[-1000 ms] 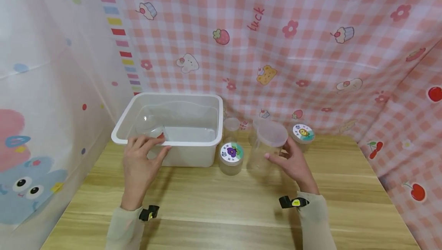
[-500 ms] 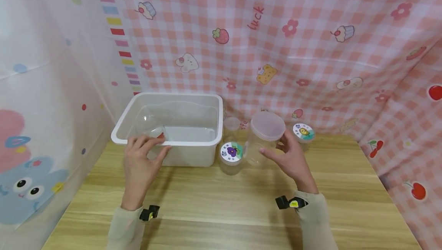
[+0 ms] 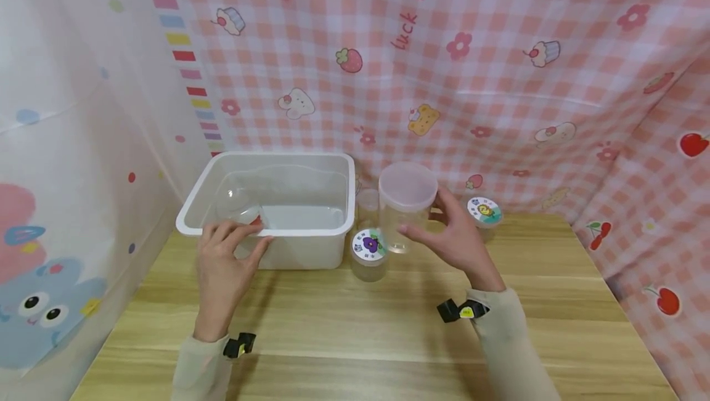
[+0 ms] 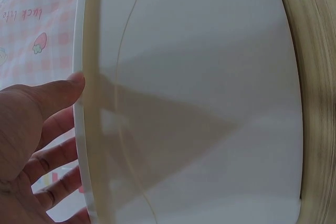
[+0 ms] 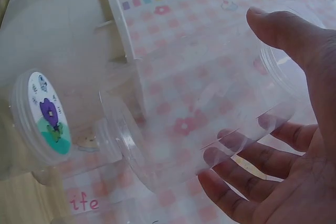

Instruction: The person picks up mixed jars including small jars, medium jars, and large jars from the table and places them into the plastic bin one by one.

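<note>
My right hand (image 3: 457,238) grips a tall clear plastic jar (image 3: 407,188) with a translucent lid, thumb on one side and fingers on the other. In the right wrist view this jar (image 5: 194,98) lies across the palm. It is held upright off the table, just right of a white plastic bin (image 3: 305,252). My left hand (image 3: 224,265) holds the bin's front rim, with the thumb outside and fingers over the inside, as the left wrist view shows. Inside the bin's left part lies a clear jar (image 3: 235,202) with a small red patch near it.
A short jar (image 3: 370,245) with a purple-flower label stands beside the bin's right wall. Behind it is a small clear jar (image 3: 368,204). Another labelled jar (image 3: 484,211), with a yellow flower, stands near the back curtain (image 3: 510,105). All rest on a wooden table (image 3: 388,339).
My right hand has raised the tall jar off the table and carried it leftward and back toward the bin. The left hand keeps its hold on the rim.
</note>
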Available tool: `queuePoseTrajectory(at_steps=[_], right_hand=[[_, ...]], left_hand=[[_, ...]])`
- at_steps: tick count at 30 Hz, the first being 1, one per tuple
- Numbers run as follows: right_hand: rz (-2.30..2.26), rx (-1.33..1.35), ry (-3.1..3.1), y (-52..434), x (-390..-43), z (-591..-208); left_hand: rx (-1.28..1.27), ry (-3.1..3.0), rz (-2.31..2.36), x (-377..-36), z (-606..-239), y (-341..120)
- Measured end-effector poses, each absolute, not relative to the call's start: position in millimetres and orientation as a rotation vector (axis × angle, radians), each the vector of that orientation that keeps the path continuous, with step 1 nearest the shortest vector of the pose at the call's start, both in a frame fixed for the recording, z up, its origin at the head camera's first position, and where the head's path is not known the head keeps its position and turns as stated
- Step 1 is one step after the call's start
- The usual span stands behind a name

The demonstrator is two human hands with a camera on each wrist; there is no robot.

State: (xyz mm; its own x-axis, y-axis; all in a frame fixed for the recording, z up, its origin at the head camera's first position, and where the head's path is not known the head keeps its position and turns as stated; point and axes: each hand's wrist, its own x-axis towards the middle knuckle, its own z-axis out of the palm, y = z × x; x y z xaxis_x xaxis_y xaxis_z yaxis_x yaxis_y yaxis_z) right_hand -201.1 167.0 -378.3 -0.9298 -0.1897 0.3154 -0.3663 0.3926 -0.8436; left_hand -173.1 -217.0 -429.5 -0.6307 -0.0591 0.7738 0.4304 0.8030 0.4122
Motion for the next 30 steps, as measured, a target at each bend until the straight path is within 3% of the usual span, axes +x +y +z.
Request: queuePoseTrajectory(at_steps=[30], right_hand=[[1.305, 0.721, -2.556, 129.1, -218.2, -309.2]], left_hand=[[-0.273, -2.127, -0.743, -173.0, -430.9, -216.4]])
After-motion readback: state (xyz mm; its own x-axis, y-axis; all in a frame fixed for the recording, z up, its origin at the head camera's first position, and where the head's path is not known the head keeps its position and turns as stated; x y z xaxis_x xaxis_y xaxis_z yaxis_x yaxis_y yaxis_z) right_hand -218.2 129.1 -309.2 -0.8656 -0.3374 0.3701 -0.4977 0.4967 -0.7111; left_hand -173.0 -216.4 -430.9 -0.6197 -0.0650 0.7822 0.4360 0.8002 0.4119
